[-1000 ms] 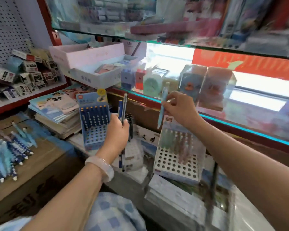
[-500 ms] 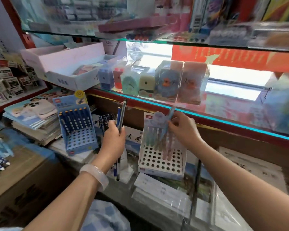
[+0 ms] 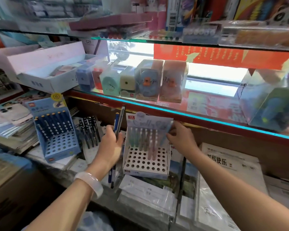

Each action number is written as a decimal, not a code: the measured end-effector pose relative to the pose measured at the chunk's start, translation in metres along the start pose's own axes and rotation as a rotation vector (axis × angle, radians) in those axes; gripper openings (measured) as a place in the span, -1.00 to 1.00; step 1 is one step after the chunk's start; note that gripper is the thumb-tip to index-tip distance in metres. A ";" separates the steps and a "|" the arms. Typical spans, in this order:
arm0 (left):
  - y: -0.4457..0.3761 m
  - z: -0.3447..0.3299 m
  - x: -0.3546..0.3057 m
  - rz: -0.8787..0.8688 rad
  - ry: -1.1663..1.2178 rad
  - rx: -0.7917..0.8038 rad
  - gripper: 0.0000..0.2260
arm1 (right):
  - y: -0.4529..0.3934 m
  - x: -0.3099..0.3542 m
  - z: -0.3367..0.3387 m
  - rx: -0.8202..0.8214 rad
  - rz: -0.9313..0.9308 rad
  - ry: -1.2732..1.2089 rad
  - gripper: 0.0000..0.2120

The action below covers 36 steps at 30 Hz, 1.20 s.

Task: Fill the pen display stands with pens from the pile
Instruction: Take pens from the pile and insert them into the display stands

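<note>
A white pen display stand (image 3: 145, 164) with rows of round holes stands in the middle of the lower shelf; several pastel pens fill its back rows. My right hand (image 3: 180, 137) pinches a light blue pen (image 3: 165, 135) and holds its lower end at the stand's back right corner. My left hand (image 3: 110, 144), with a pale bangle on the wrist, grips two dark blue pens (image 3: 118, 127) upright just left of the stand. A blue display stand (image 3: 57, 144) at the left holds several dark pens in its back rows.
A cluster of black pens (image 3: 89, 130) stands between the two stands. Boxed sharpeners (image 3: 147, 80) line the glass shelf (image 3: 190, 114) above. Stacked notebooks (image 3: 12, 127) lie at the left, wrapped paper packs (image 3: 228, 180) at the right. A white box (image 3: 45, 80) sits at upper left.
My right hand has brought the light blue pen down from above the white stand to its back right corner. The view has swung right, and the pen pile at the left is out of frame.
</note>
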<state>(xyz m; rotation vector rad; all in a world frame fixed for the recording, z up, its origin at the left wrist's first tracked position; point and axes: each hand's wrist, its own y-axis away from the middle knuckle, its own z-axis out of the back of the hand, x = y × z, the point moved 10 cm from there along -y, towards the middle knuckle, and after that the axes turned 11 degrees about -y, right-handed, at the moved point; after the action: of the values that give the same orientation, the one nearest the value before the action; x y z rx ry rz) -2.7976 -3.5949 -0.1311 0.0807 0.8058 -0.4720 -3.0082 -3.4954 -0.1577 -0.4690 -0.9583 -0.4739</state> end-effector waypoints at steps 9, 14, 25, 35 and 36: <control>-0.001 -0.001 0.012 0.004 -0.062 -0.007 -0.94 | -0.004 -0.015 -0.016 -0.003 -0.010 0.270 -0.80; -0.002 -0.004 0.016 0.016 -0.031 0.015 -0.94 | -0.008 -0.021 -0.016 -0.028 -0.041 0.236 -0.79; -0.001 -0.006 0.023 0.027 0.028 0.015 -0.94 | -0.009 -0.032 -0.034 -0.022 -0.159 0.492 -0.84; 0.000 0.002 0.024 -0.006 0.006 -0.018 -0.96 | -0.011 -0.036 -0.047 -0.026 -0.312 0.629 -0.82; 0.000 0.003 0.023 -0.009 0.006 -0.018 -0.96 | -0.011 -0.035 -0.046 -0.014 -0.303 0.631 -0.83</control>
<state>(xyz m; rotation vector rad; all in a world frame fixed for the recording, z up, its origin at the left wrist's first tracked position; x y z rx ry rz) -2.7814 -3.6041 -0.1455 0.0621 0.8161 -0.4731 -3.0014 -3.5241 -0.2087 -0.1607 -0.4121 -0.8426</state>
